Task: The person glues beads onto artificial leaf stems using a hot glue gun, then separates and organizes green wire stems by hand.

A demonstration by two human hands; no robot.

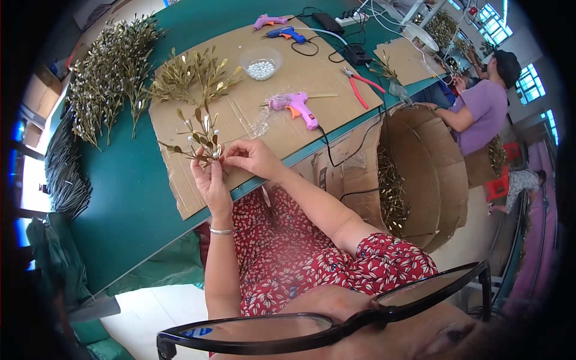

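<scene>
Over the cardboard sheet (pixel 237 117), my left hand (pixel 210 180) is closed round the lower part of an artificial leaf sprig (pixel 203 133) with gold-brown leaves and a few white beads. My right hand (pixel 255 159) pinches at the sprig's base from the right; whatever sits between its fingertips is too small to make out. Beyond my hands lie more gold sprigs (pixel 192 78) without visible beads. A clear bowl of white pearl beads (pixel 261 68) stands farther back. To the right rests a purple glue gun (pixel 295 107) with an orange trigger.
Red-handled pliers (pixel 360 87), a blue glue gun (pixel 285 34) and a pink glue gun (pixel 270 21) lie toward the back, with cords. Beaded sprigs (pixel 111 72) and dark stems (pixel 63 168) are piled left. A cardboard barrel (pixel 420 162) stands right, near a person in purple (pixel 489 108).
</scene>
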